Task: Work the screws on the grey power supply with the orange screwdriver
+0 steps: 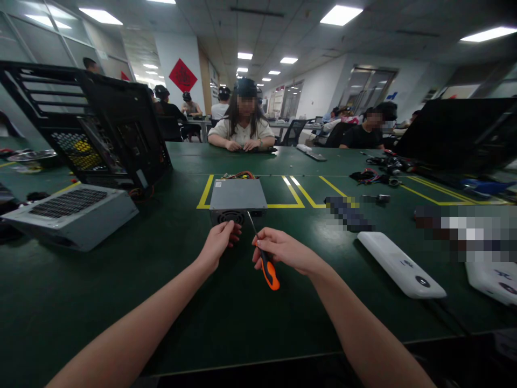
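A grey power supply box [238, 195] sits on the green table [121, 291] inside a yellow-taped rectangle, its fan grille facing me. My left hand [220, 242] is closed in a pinch at the box's front lower edge, by the grille; what it pinches is too small to see. My right hand [283, 249] grips an orange-and-black screwdriver [266, 267], its thin shaft angled up toward the box's front right corner.
A black computer case [97, 126] stands open at left, with a grey panel [72, 214] lying in front. White devices [399, 264] lie at right, cables [374, 175] and a black case [456, 134] beyond. People sit across the table.
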